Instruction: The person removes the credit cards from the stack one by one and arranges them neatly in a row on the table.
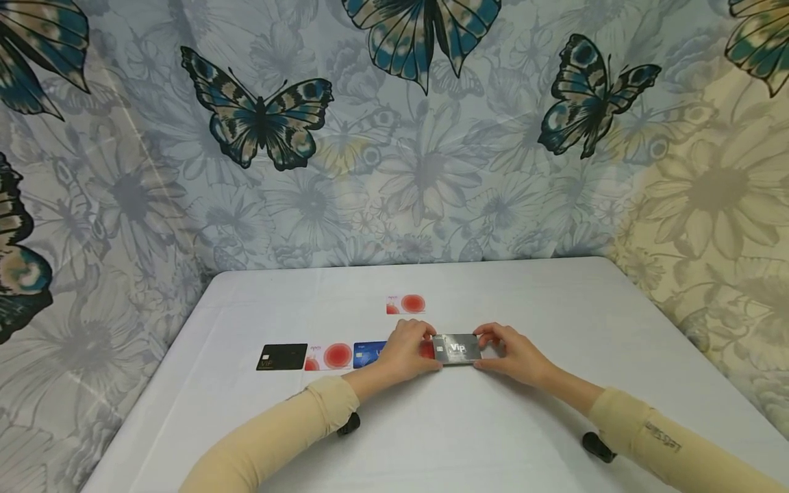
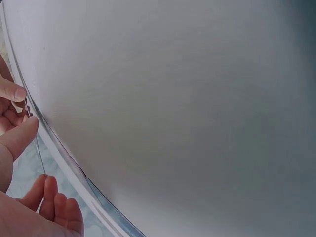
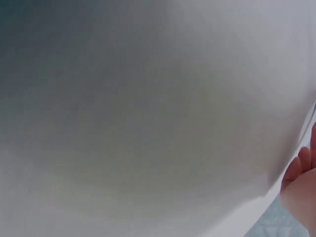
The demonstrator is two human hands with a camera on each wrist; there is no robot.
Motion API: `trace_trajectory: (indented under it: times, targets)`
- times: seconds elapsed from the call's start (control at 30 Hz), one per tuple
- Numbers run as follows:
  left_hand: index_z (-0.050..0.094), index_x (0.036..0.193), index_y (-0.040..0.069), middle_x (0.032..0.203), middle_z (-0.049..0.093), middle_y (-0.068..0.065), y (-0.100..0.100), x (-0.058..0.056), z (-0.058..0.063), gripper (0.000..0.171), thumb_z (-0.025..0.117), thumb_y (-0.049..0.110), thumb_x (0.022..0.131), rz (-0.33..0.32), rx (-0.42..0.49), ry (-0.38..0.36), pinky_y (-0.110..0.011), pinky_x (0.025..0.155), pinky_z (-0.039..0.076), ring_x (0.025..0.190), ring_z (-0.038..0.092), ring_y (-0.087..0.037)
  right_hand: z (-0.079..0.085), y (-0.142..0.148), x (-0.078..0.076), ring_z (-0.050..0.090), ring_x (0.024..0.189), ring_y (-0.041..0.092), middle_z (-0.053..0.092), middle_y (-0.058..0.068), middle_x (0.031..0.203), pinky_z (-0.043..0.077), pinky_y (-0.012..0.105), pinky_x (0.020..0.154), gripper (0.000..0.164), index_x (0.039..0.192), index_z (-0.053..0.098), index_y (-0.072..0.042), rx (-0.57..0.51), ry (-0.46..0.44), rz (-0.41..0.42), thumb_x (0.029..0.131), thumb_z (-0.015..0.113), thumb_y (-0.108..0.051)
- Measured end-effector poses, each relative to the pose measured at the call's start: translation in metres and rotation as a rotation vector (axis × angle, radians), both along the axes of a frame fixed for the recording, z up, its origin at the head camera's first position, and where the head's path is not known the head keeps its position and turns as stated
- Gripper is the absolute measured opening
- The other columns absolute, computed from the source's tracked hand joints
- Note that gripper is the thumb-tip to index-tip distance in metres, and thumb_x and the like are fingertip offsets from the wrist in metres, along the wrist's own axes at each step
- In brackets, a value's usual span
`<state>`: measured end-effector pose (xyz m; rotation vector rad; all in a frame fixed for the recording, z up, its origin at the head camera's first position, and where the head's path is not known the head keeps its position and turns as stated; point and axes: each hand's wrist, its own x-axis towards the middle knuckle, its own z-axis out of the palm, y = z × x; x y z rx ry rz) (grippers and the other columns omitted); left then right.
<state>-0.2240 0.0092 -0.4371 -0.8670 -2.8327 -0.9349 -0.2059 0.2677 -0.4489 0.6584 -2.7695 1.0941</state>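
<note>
A silver card point(image 1: 457, 349) marked "Vip" is held level between my two hands, near the middle of the table. My left hand point(image 1: 403, 352) pinches its left end with thumb and fingertips. At the opposite end, the thumb and fingers of my right hand point(image 1: 511, 355) grip it. Seen from the left wrist, the card is a thin edge between the left hand's point(image 2: 22, 163) thumb and fingers. Only part of the right hand point(image 3: 301, 180) enters the right wrist view. Beside the left hand, a red card point(image 1: 427, 349) shows only partly.
Left of the hands, a black card point(image 1: 281, 357), a white card with a red circle point(image 1: 329, 357) and a partly covered blue card point(image 1: 368, 352) lie in a row. Behind lies another red-circle card point(image 1: 405, 304). Butterfly-patterned cloth point(image 1: 425, 171) hangs beyond the white table point(image 1: 530, 294).
</note>
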Motion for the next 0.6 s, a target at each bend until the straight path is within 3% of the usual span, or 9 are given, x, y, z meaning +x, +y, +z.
trace_trajectory:
  times: [0.37, 0.6]
  targets:
    - [0.064, 0.116, 0.01, 0.11, 0.059, -0.003, 0.017, -0.005, -0.003, 0.053, 0.085, 0.033, 0.073, 0.021, -0.057, -0.037, -0.031, 0.09, 0.04, 0.105, 0.045, -0.019, 0.001, 0.02, -0.005, 0.048, 0.093, 0.021, 0.062, -0.004, 0.096, 0.039, 0.036, 0.084, 0.05, 0.118, 0.062, -0.007, 0.031, -0.005, 0.037, 0.077, 0.084, -0.024]
    - [0.065, 0.115, 0.013, 0.107, 0.056, -0.001, 0.022, -0.006, -0.002, 0.051, 0.085, 0.035, 0.073, 0.032, -0.073, -0.064, -0.032, 0.086, 0.038, 0.103, 0.041, -0.019, 0.002, 0.025, -0.006, 0.046, 0.095, 0.022, 0.061, 0.001, 0.103, 0.039, 0.034, 0.085, 0.048, 0.117, 0.063, -0.005, 0.036, 0.029, 0.069, 0.077, 0.084, -0.023]
